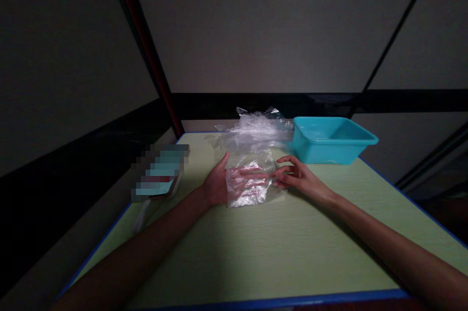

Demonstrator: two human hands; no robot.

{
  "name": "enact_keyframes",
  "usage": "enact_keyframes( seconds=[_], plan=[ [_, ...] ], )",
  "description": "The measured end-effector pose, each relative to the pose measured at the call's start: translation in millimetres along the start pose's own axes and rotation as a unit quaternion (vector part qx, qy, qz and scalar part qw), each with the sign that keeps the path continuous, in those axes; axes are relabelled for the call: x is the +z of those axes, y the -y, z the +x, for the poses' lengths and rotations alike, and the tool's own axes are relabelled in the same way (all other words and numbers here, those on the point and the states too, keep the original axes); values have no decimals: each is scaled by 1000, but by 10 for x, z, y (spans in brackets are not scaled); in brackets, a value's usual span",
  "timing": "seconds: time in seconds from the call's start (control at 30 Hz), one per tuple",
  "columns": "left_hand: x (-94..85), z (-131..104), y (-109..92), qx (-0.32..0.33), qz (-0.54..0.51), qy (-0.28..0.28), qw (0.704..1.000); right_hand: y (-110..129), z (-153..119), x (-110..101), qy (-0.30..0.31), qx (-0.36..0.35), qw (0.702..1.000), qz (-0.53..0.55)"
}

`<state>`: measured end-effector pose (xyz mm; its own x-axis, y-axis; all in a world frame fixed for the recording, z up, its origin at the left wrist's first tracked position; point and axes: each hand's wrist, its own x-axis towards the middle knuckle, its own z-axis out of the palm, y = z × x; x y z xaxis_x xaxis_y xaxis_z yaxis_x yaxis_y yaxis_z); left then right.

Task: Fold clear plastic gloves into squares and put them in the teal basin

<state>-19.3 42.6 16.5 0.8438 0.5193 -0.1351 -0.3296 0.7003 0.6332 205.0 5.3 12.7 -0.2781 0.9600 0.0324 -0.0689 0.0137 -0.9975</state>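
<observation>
A clear plastic bag (pixel 252 196) is spread over the fingers of my left hand (pixel 219 184), which lie stretched out inside it, seen through the film. The left thumb points up outside the bag. At the bag's right end, my right hand (pixel 296 174) has its fingertips on the film, seeming to pinch it, with the index finger bent above. Behind both hands lies a crumpled pile of clear plastic bags (pixel 259 128).
A turquoise plastic basin (pixel 325 150) stands at the back right of the pale green table (pixel 234 252), which has a blue edge. On the left lies a pixelated flat object (pixel 161 174), beside a whitish strip (pixel 141 216). Panelled walls (pixel 263 28) rise behind.
</observation>
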Motion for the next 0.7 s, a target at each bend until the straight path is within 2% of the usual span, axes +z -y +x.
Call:
enact_keyframes(
  seconds=[0.13, 0.33, 0.7],
  plan=[
    [-15, -1, -5, -5, -15, 1, 1000, -46, 6, 1, 51, -17, 998, 12],
    [-36, 7, 3, 3, -22, 41, 999, -100, -4, -10, 128, -28, 991, -14],
    [-17, -17, 26, -2, -7, 69, 998, -12, -73, 0, 168, -28, 979, -110]
  ],
)
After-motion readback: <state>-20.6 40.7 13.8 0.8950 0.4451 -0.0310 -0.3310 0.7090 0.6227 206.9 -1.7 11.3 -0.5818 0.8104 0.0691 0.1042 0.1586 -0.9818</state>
